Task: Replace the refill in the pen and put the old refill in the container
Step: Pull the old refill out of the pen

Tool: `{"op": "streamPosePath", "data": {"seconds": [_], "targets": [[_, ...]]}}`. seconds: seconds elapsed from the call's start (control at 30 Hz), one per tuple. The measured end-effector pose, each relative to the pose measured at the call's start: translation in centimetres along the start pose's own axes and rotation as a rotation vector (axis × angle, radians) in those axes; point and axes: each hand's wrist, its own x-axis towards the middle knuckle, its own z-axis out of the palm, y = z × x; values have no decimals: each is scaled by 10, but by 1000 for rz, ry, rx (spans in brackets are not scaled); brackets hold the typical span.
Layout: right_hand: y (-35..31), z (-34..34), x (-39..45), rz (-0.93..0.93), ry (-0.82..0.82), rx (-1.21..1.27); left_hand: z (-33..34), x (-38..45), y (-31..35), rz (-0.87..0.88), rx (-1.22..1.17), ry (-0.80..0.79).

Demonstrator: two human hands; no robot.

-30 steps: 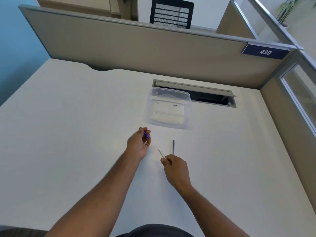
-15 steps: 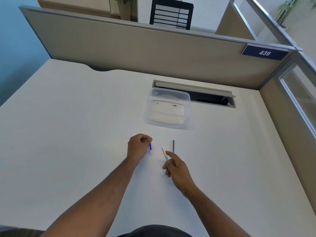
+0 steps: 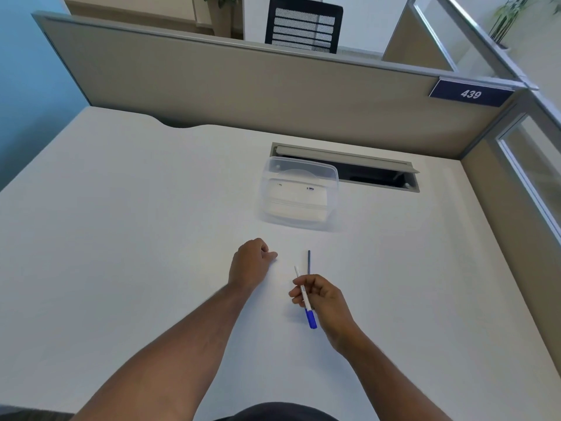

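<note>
My right hand [image 3: 323, 296] holds a white pen barrel [image 3: 300, 284] with a blue end [image 3: 311, 319]; its white end points away from me. Just beyond that hand a thin dark refill [image 3: 309, 260] lies on the white desk [image 3: 136, 238], not touching the hand. My left hand [image 3: 250, 262] rests on the desk as a closed fist, left of the refill. The small blue pen piece it held a moment ago is hidden inside the fist. A clear plastic container [image 3: 299, 192] stands open farther back, behind both hands.
A cable slot with a raised flap [image 3: 364, 168] opens in the desk right behind the container. Beige partition walls [image 3: 243, 86] close off the back and right sides. A sign reading 439 [image 3: 470, 93] hangs on the partition.
My right hand drew back toward me and turned the pen, so its blue end now shows. My left fist rolled over, hiding the small blue piece. The refill on the desk stayed put.
</note>
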Motion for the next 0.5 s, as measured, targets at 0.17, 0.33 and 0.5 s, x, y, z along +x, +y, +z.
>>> {"op": "streamPosePath", "data": {"seconds": [0.17, 0.33, 0.5], "targets": [[0, 1, 6, -78, 10, -38, 2, -20, -23, 225, 156, 161], [-7, 11, 14, -129, 102, -155, 11, -47, -58, 392, 400, 87], [-21, 18, 24, -250, 208, -423, 14, -52, -63, 343, 467, 65]]}}
